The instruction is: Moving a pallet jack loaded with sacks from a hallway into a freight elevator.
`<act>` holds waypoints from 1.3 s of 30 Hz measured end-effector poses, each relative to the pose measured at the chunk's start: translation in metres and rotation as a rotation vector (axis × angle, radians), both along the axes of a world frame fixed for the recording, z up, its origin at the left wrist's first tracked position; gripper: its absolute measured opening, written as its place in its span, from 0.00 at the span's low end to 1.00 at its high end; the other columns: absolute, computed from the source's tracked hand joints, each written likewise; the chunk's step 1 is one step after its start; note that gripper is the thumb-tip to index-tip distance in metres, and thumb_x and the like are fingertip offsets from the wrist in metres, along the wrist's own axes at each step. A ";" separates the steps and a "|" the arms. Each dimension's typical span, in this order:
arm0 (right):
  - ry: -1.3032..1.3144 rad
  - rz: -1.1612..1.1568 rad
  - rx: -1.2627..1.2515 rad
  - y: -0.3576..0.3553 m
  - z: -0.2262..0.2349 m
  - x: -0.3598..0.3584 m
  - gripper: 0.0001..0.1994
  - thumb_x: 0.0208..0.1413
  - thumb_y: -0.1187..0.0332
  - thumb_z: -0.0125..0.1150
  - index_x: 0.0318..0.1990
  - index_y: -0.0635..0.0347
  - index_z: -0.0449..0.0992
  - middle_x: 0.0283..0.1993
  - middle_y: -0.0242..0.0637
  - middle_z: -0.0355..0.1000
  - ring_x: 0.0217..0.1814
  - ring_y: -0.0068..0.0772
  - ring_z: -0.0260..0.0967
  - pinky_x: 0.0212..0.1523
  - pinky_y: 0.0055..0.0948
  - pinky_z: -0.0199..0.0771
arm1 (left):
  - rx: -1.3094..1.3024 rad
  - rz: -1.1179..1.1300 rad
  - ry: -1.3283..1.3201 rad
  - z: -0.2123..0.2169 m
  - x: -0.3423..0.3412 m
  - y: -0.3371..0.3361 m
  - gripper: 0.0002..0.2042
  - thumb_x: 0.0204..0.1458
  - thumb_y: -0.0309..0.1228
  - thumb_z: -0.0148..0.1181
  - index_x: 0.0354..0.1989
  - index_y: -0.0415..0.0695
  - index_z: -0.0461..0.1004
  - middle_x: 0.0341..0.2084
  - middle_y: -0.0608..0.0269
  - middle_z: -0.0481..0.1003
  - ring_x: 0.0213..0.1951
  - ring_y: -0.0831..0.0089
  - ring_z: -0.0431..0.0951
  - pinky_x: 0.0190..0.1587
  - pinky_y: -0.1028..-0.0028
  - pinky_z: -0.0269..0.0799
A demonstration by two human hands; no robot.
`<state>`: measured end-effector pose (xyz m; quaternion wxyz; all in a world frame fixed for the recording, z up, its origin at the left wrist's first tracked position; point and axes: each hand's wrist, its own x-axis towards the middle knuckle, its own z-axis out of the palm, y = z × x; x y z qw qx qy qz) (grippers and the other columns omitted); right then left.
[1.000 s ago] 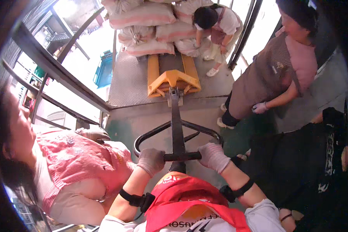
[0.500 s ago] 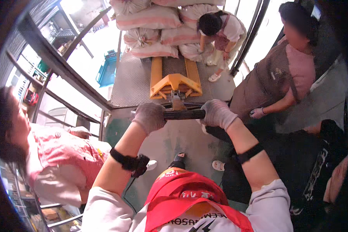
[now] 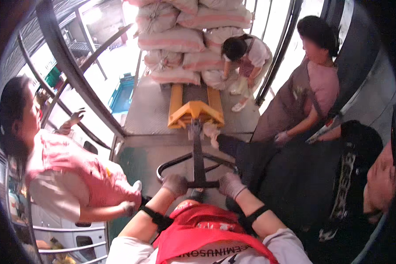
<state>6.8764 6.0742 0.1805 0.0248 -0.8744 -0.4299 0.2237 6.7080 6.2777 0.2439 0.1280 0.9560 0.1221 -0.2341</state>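
Note:
A yellow pallet jack (image 3: 192, 113) stands ahead of me, its forks pointing away under a stack of white woven sacks with pink bands (image 3: 171, 39). Its dark handle (image 3: 199, 152) is tilted down toward my body, with a looped grip at the end. My left hand (image 3: 176, 185), in a light knit glove, is closed round the left of the grip. On its right side my gloved right hand (image 3: 231, 185) is closed too. Next to the jack's front a co-worker's pale shoe (image 3: 212, 133) rests at the end of a dark trouser leg.
A co-worker bends beside the sacks (image 3: 246, 55). One in a pink apron (image 3: 92, 176) stands close on my left. On my right are a person in a brown apron (image 3: 286, 99) and one in black (image 3: 303, 189). Metal posts (image 3: 79, 66) border the textured metal platform (image 3: 147, 108).
Both my hands have drawn the jack's handle down and closer to my body. The person in black has stretched a foot to the jack's front. The left co-worker has raised a hand.

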 end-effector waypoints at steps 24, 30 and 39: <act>-0.131 0.096 -0.253 -0.015 -0.015 -0.090 0.15 0.45 0.60 0.52 0.38 0.54 0.79 0.39 0.43 0.75 0.42 0.46 0.73 0.43 0.39 0.74 | 0.070 0.145 -0.008 -0.067 -0.061 -0.050 0.11 0.45 0.34 0.53 0.35 0.48 0.79 0.34 0.55 0.78 0.40 0.60 0.78 0.39 0.63 0.74; -0.117 0.090 -0.234 -0.003 0.000 -0.067 0.16 0.44 0.60 0.53 0.39 0.54 0.78 0.40 0.44 0.75 0.44 0.42 0.73 0.45 0.38 0.72 | 0.017 0.080 0.038 -0.040 -0.047 -0.030 0.12 0.44 0.34 0.52 0.36 0.48 0.79 0.34 0.55 0.78 0.39 0.59 0.78 0.40 0.62 0.73; -0.032 0.124 -0.334 0.038 0.080 -0.034 0.17 0.43 0.57 0.55 0.38 0.55 0.79 0.38 0.46 0.74 0.43 0.45 0.72 0.45 0.38 0.72 | 0.011 -0.024 0.044 0.024 -0.011 0.014 0.12 0.45 0.35 0.50 0.33 0.49 0.79 0.31 0.54 0.78 0.37 0.59 0.79 0.38 0.62 0.74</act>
